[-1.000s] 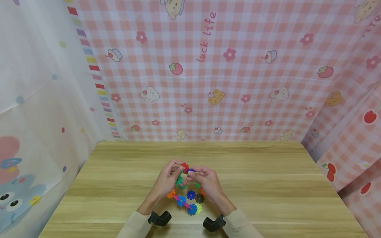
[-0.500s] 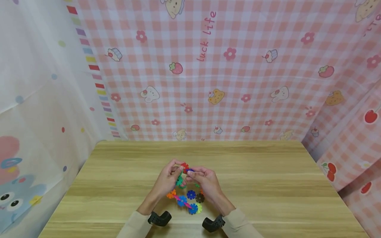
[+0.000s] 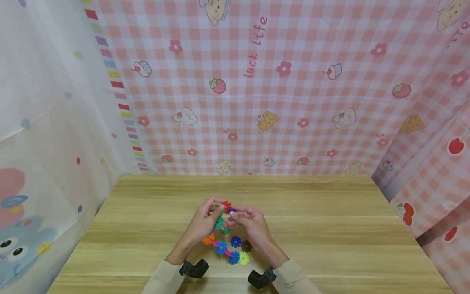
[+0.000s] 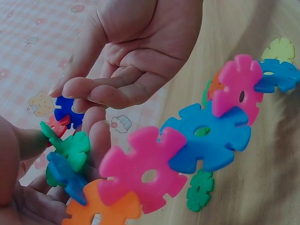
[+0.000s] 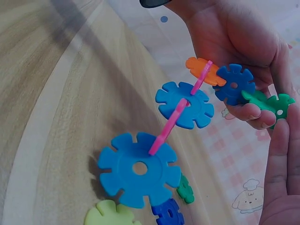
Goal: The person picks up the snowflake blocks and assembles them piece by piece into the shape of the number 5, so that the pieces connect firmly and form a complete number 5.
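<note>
Inspecting a multicoloured chain of smooth, notched, flower-shaped plastic discs, observed rounded lobes, centre holes and slotted joints over a wood-grain tabletop. Noted left hand with fingers curled round the chain's green end, thumb beside a red notched plastic disc. Found right hand pinching a dark-blue notched plastic disc at the fingertips, against the red disc.

1. the right hand pinches a dark blue disc, which meets a red disc.
2. the left hand holds green discs at one end of a chain.
3. the chain runs on through a tilted blue disc, orange disc, near pink disc, middle blue disc, far pink disc and far blue disc.
4. a yellow disc and lone green disc lie on the table.
</note>
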Demonstrator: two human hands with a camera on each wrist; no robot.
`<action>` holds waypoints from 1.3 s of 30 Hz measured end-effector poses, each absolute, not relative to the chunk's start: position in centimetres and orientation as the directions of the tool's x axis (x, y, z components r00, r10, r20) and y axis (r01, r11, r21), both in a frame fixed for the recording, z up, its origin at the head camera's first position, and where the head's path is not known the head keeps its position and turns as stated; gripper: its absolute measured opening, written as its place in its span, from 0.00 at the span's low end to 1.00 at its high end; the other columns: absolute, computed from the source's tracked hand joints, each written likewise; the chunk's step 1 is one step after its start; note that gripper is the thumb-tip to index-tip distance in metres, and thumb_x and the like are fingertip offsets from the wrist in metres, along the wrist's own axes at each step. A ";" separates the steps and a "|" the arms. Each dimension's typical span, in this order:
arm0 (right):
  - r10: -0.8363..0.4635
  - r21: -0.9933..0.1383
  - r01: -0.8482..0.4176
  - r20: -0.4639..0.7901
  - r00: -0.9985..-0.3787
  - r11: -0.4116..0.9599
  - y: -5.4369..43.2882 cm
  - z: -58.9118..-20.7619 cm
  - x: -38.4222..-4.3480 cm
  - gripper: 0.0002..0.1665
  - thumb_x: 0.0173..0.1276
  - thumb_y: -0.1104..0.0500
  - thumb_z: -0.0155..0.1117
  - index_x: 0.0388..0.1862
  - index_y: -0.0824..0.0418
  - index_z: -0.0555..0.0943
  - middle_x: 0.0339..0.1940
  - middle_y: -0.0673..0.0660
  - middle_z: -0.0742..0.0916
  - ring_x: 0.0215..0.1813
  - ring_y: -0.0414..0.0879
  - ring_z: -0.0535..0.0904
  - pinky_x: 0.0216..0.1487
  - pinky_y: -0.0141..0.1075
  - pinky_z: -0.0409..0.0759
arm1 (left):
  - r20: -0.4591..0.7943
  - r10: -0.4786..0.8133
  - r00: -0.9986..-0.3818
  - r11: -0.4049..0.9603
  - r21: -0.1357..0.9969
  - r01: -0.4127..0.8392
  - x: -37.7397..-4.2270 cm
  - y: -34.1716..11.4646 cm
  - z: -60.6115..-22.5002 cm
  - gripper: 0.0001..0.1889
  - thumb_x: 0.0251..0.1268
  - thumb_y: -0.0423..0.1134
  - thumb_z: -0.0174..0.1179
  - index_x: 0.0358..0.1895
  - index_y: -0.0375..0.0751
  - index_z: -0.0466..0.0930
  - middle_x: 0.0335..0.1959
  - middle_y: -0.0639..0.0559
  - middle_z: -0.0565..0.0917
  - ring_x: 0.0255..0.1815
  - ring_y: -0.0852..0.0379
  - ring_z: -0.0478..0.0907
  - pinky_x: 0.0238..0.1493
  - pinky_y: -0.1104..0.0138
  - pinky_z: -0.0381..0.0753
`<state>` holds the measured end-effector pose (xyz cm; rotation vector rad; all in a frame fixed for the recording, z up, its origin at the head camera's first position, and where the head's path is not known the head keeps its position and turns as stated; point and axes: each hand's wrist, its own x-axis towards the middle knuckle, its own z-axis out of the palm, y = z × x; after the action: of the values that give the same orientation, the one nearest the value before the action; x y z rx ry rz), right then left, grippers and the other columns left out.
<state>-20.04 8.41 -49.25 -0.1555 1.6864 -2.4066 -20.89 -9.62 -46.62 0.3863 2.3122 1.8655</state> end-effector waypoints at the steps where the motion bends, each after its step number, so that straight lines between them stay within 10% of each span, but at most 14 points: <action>1: -0.227 -0.939 0.101 -0.025 -0.974 -0.329 8.4 -49.2 -20.0 0.18 0.72 0.63 0.63 0.54 0.74 0.75 0.31 0.52 0.90 0.34 0.43 0.88 0.53 0.42 0.83 | 0.050 0.286 -0.957 0.192 0.975 0.108 -20.9 -9.6 -46.6 0.11 0.78 0.43 0.51 0.55 0.46 0.76 0.27 0.43 0.78 0.11 0.61 0.59 0.12 0.72 0.61; 12: -0.264 -0.976 0.087 -0.032 -0.964 -0.202 9.2 -49.4 -20.2 0.29 0.71 0.58 0.65 0.64 0.72 0.69 0.38 0.57 0.89 0.36 0.44 0.87 0.49 0.42 0.84 | 0.058 0.291 -0.955 0.158 0.982 0.108 -21.4 -10.4 -46.7 0.12 0.80 0.39 0.47 0.58 0.42 0.76 0.43 0.36 0.85 0.30 0.38 0.85 0.19 0.62 0.80; 18: -0.260 -0.993 0.067 -0.041 -0.965 -0.092 9.9 -49.8 -20.5 0.25 0.72 0.58 0.63 0.62 0.71 0.73 0.46 0.69 0.85 0.35 0.46 0.83 0.41 0.37 0.83 | 0.026 0.250 -0.968 0.165 0.984 0.069 -21.4 -11.4 -46.5 0.13 0.80 0.41 0.48 0.59 0.46 0.75 0.40 0.33 0.83 0.33 0.33 0.85 0.18 0.66 0.77; 25: -0.296 -0.989 -0.007 -0.036 -0.955 0.145 9.9 -50.4 -20.9 0.17 0.70 0.66 0.62 0.56 0.70 0.78 0.37 0.60 0.83 0.24 0.43 0.73 0.23 0.30 0.73 | 0.008 0.220 -0.976 0.172 0.984 0.047 -21.5 -12.5 -47.0 0.13 0.80 0.41 0.48 0.60 0.45 0.75 0.44 0.33 0.82 0.34 0.31 0.84 0.34 0.48 0.85; 39: -0.312 -0.881 -0.167 0.024 -0.950 0.442 7.9 -51.7 -22.4 0.16 0.58 0.66 0.73 0.46 0.66 0.83 0.31 0.52 0.82 0.32 0.41 0.75 0.35 0.33 0.76 | -0.030 0.194 -0.980 0.151 0.989 0.000 -21.9 -13.5 -47.8 0.14 0.80 0.37 0.46 0.61 0.44 0.74 0.49 0.33 0.82 0.34 0.31 0.84 0.34 0.51 0.86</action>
<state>-22.39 7.91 -51.66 -0.4253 2.5443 -1.5300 -21.87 -13.51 -47.79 0.1927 2.2646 1.9450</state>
